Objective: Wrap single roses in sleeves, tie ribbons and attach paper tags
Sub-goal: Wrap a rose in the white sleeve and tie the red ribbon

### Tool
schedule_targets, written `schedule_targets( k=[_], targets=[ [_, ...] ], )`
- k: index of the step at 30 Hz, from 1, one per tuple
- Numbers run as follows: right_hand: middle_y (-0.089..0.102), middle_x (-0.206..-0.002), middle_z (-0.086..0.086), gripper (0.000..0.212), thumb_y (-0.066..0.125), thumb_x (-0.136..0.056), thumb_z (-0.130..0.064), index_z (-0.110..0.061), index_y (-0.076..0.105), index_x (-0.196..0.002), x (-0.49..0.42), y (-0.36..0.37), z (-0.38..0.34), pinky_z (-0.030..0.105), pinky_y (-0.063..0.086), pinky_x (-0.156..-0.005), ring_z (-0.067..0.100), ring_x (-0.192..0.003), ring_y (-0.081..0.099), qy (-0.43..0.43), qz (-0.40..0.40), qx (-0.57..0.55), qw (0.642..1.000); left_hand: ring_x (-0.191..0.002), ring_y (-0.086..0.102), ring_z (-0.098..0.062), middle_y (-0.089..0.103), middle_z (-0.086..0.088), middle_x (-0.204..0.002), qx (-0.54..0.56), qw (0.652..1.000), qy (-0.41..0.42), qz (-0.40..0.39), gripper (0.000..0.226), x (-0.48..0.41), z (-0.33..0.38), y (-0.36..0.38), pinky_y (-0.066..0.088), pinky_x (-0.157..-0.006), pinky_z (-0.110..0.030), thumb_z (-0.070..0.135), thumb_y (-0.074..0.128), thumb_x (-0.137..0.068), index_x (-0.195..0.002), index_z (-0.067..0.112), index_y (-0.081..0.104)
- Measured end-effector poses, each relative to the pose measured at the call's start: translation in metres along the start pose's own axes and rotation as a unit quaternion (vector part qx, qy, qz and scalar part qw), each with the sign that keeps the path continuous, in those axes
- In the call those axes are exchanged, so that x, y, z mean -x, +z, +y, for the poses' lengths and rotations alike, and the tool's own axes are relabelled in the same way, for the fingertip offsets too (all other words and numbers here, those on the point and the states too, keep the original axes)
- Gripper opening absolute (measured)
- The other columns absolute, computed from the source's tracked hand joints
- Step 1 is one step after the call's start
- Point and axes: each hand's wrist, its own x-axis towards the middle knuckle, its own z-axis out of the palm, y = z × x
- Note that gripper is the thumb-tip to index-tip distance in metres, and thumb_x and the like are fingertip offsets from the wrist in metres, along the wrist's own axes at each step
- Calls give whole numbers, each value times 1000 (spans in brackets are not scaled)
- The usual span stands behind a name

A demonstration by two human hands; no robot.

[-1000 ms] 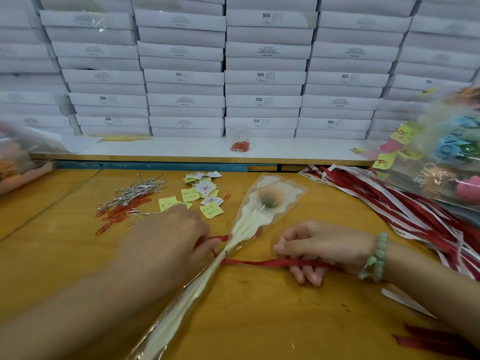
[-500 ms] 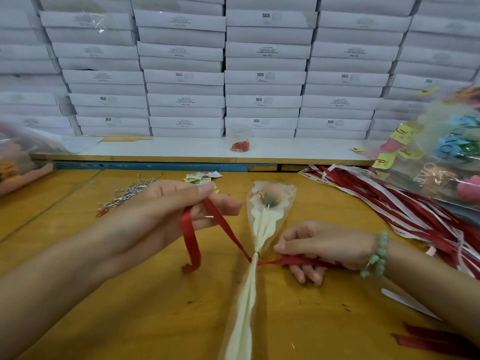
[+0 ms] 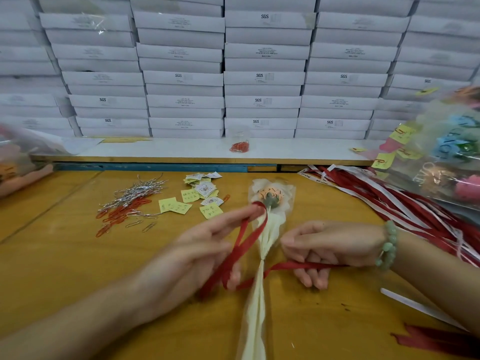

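So, hands first. Left hand [image 3: 205, 253] is out over the table with its longer fingers stretched forward, and a loop of the red ribbon [image 3: 293, 266] is hooked over the fingertips [image 3: 255, 209], right up by the flower head. Lower down, the thumb or a curled finger looks like it's pinching the two strands where they cross the palm, but that hand is blurry, so I can't make out the exact grip.

Right hand [image 3: 330, 245] is much clearer. Its fingers are curled under with the other end of the ribbon clamped in the fist, pulled out sideways from the stem. There's a green bead bracelet [image 3: 388, 245] on that wrist.

The ribbon goes round the pinched waist of the clear sleeve [image 3: 259, 307], which runs between the two hands and points away from the person. The single rose [image 3: 271, 194] is inside it, a peachy head at the far end, with cream paper bunched below.

On the wooden table [image 3: 65, 255], beyond the left hand, there are yellow paper tags [image 3: 192, 196], orange and silver paper clips [image 3: 122, 216] and a heap of silver twist ties [image 3: 137, 189]. A pile of red and white ribbons [image 3: 389, 203] sprawls on the right, with bagged flowers [image 3: 454, 152] above it. A small jar of red clips [image 3: 239, 141] sits on the white ledge, in front of a wall of stacked white boxes [image 3: 262, 74].
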Motion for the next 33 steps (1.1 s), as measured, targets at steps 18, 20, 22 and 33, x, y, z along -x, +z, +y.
schedule_targets(
  k=[18,20,22,33],
  targets=[
    [68,-79,4,47,47,-91,-55,-11,62,-98,16,26,-46,19,48,-51,10,-59,61,-257,-25,-83,963,-51,51,-2,69,-2,-117,-90,993,-67,-25,46,2,-3,8,42,-44,-10,18,65,-90,-132,32,56],
    [70,-98,5,47,41,-94,-52,-12,62,-107,10,33,-46,25,53,-64,15,-80,64,-299,64,-42,951,-48,47,-2,57,-29,-127,-118,990,-79,-18,46,3,-2,8,41,-44,-12,27,71,-86,-130,32,59],
    [66,-122,2,47,33,-98,-44,-13,58,-123,6,36,-40,31,54,-84,16,-109,62,-296,137,25,945,-47,47,-1,53,-33,-130,-122,989,-88,-15,46,3,-1,9,41,-44,-12,31,73,-85,-129,30,60],
    [53,-77,-10,25,58,-87,-39,-16,65,-86,-3,41,-15,26,40,-53,13,-64,50,-321,294,326,839,-45,48,-2,72,-12,-98,-67,995,-77,17,33,1,-2,9,43,-42,-14,19,59,-92,-124,24,65]
  ],
)
